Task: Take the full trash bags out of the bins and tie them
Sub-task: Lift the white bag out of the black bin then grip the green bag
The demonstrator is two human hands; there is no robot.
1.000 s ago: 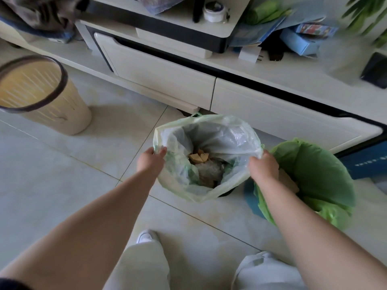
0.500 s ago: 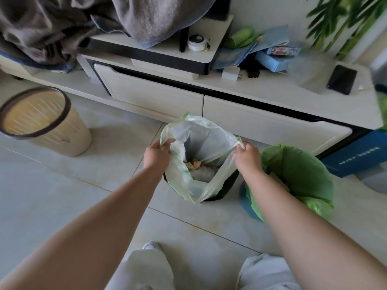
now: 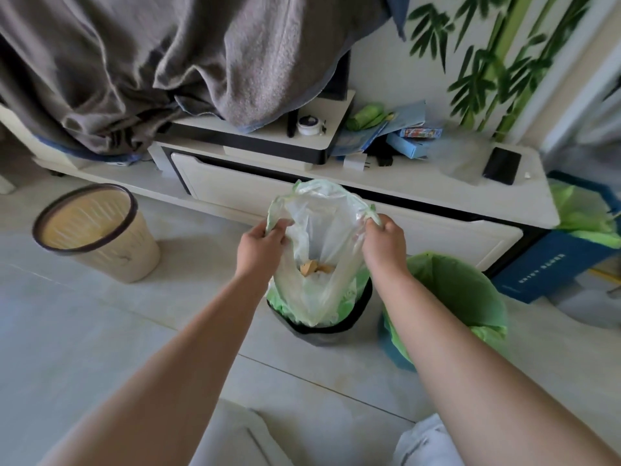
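A pale, see-through trash bag with brown scraps inside hangs partly out of a small dark bin on the floor. My left hand grips the bag's left rim. Gripping the right rim is my right hand. The bag's mouth is held open and stretched upward between both hands; its bottom is still inside the bin. To the right stands a second bin lined with a bright green bag.
A beige basket bin without a liner stands on the floor at left. Behind the bins runs a low white cabinet with a phone, boxes and clutter on top. A grey blanket hangs above. A blue box sits at right.
Both hands have lifted the bag's rim higher and drawn it narrower, so the bag has risen out of the dark bin. The camera has tilted up.
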